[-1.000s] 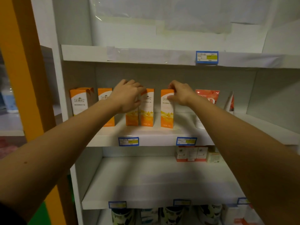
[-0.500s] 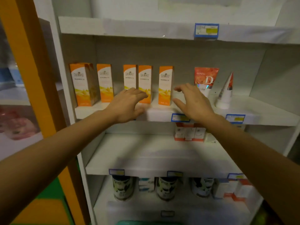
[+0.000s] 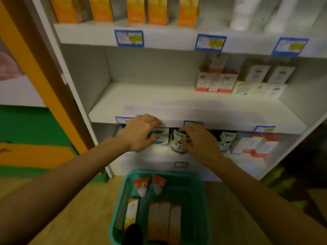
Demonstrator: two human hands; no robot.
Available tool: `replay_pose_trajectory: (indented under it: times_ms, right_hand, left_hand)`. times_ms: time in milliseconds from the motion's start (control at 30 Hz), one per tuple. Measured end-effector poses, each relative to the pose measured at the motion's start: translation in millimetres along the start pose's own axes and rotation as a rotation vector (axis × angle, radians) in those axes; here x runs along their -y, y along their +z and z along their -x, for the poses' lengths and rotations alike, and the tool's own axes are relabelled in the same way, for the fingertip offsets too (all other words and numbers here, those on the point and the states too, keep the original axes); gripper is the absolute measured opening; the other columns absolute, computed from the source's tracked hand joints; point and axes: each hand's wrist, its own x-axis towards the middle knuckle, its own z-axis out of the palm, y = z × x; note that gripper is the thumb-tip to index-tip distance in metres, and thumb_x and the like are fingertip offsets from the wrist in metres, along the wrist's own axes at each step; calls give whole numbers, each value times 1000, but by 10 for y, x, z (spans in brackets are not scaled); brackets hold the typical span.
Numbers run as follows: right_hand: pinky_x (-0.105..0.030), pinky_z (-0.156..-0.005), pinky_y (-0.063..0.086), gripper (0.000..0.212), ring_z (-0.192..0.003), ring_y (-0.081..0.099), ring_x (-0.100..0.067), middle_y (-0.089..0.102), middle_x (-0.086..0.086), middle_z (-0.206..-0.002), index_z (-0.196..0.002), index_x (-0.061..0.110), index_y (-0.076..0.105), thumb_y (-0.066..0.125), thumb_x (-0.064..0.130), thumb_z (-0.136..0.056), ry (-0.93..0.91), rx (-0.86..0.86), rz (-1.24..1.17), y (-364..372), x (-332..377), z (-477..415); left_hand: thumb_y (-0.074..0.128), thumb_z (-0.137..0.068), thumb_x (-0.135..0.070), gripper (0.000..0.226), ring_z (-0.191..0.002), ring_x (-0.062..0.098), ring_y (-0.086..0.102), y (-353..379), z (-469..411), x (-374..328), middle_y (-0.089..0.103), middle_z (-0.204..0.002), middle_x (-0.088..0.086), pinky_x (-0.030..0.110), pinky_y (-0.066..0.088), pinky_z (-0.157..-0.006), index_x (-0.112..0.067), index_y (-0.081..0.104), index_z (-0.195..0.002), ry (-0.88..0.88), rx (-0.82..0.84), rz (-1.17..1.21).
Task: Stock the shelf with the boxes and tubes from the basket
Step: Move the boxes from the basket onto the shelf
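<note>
Teal basket point(image 3: 200, 191) — boxes point(image 3: 159, 220), tubes point(image 3: 141, 186) inside, left hand point(image 3: 139, 133), right hand point(image 3: 198, 142) loose

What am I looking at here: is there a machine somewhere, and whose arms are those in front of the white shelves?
No machine here: a person does the work with two bare hands, and the single picture comes from a wide-angle camera worn on their head, looking forward and down. That is why both forearms show from the bottom edge. The left hand and right hand are in front of the lowest visible level of the white shelf unit, fingers relaxed, holding nothing as far as the blurred picture shows. On the wooden floor below stands a teal plastic basket with tall orange-and-white cardboard boxes and two orange-and-white tubes. Matching orange boxes stand in a row on the top level, with white tubes beside them.
</note>
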Motion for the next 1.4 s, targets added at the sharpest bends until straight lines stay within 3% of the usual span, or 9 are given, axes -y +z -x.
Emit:
replay_pose_trajectory:
  times_ms: [167,300,433,600,733,933,1100,1300,1400]
  right_hand:
    - [-35,-91,44,33,-113,54,-28,59,-9,-124,-120,11,58,55,23,-89,120,166,-103,866,-224,410]
    - [-32,-100,37,39,-123,46,-21,51,-3,-134,-129,18,48,47,33,-93,174,338,-33,1482,-339,694]
    - [-31,-102,36,43,-128,40,-18,46,0,-138,-132,21,44,45,39,-93,234,482,-25,2002,-414,912]
    - [-40,-113,26,91,-141,21,-26,23,-6,-153,-145,15,20,64,54,-76,283,874,8,2535,-476,1039]
    - [-43,-117,19,110,-143,14,-27,14,-7,-157,-148,14,10,72,55,-67,309,1004,3,2898,-500,1061]
    - [-40,-110,25,95,-133,33,-26,37,-9,-144,-139,11,29,74,52,-65,240,982,118,3109,-467,1026]
    - [-41,-107,27,86,-128,35,-27,42,-10,-138,-132,12,40,72,55,-65,212,950,168,3084,-423,1022]
    - [-34,-87,44,57,-112,51,-25,50,-9,-126,-123,14,49,70,38,-76,371,935,-99,2753,-400,970]
    - [-34,-87,45,51,-109,53,-23,56,-7,-121,-120,15,51,66,41,-79,350,952,-125,2553,-439,977]
  left_hand:
    - [40,-80,-44,60,-122,26,49,949,228,70,54,-133,6,34,38,-99,-13,49,-131,-58,196,69]
    - [55,-86,-32,46,-122,24,49,1628,422,45,54,-133,6,30,37,-100,-16,53,-128,-91,313,143]
    - [52,-88,-30,40,-125,25,47,2241,586,42,53,-135,7,32,36,-103,-17,54,-126,-127,463,173]
    - [54,-88,-35,42,-131,23,41,2828,830,64,49,-139,5,36,36,-108,-17,53,-126,-175,581,183]
    - [52,-89,-36,48,-130,24,42,3108,981,54,46,-141,6,37,37,-107,-18,47,-133,-258,660,214]
    - [53,-87,-31,47,-129,25,42,3297,1103,52,47,-139,7,36,40,-105,-16,45,-132,-294,677,244]
    - [51,-87,-23,39,-124,26,46,3367,1059,2,49,-136,9,39,44,-100,-14,51,-125,-352,705,282]
    - [48,-90,-18,37,-120,31,52,3523,910,-48,50,-134,15,41,47,-97,-9,48,-127,-385,763,380]
    - [44,-92,-18,37,-121,31,51,3599,836,-129,50,-135,16,42,46,-99,-8,48,-127,-415,794,495]
